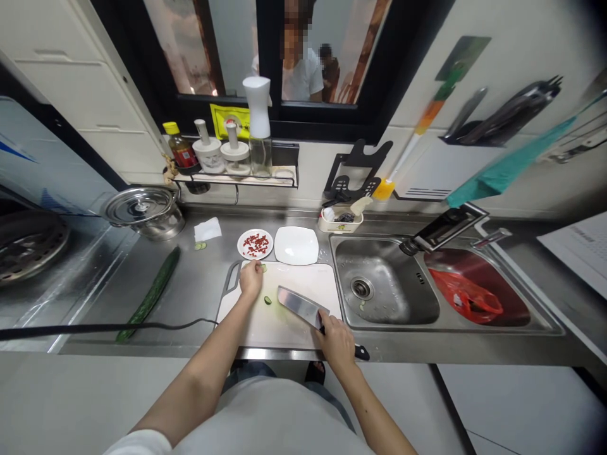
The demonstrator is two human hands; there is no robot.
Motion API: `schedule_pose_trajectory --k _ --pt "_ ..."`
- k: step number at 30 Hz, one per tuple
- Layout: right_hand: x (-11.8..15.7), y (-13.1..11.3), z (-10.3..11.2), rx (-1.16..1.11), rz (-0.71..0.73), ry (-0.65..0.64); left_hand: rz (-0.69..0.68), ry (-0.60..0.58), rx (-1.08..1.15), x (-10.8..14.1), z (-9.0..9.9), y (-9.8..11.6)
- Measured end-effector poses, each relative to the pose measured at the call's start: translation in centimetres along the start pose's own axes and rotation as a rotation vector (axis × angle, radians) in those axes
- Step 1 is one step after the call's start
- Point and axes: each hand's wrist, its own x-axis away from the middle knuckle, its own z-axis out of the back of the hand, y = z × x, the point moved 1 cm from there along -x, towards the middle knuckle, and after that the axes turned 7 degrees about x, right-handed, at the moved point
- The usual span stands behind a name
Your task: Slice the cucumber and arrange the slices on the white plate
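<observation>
Cucumber (152, 294), 1 whole, shares the counter (196, 287) with 2 plates (296, 245)

Bright centre, dark stretched corners

Two hands (337, 341), one cleaver (300, 305) and one cutting board (303, 328). One whole cucumber (154, 292) and one small cucumber end (268, 300). Beside one paper napkin (207, 229) there are perhaps two cucumber slices (200, 246), too small to count surely. Two plates: one round plate (241, 244), one rounded-square plate (296, 244). One lidded steel pot (159, 221). On one wall shelf (213, 177): one yellow-capped sauce bottle (181, 150), one tall white-topped bottle (259, 110), two white-lidded jars (234, 155). Two sink basins (386, 297), one red plastic bag (467, 297), one faucet (493, 238).
</observation>
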Motion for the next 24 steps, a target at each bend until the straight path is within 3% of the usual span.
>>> schedule_pose_trajectory --k 9,14,17,24 --pt "-0.1 0.3 0.4 -0.011 -0.023 -0.021 -0.069 -0.035 -0.009 0.1 -0.1 0.2" --pt "-0.3 0.6 0.6 -0.048 -0.040 -0.053 -0.010 0.050 0.120 0.6 0.6 0.0" --pt "-0.5 0.5 1.1 -0.097 -0.074 -0.100 0.004 0.080 0.182 2.1 1.3 -0.2" --pt "-0.9 -1.0 2.7 -0.137 -0.096 -0.237 -0.016 0.016 0.231 7.5 2.7 -1.8"
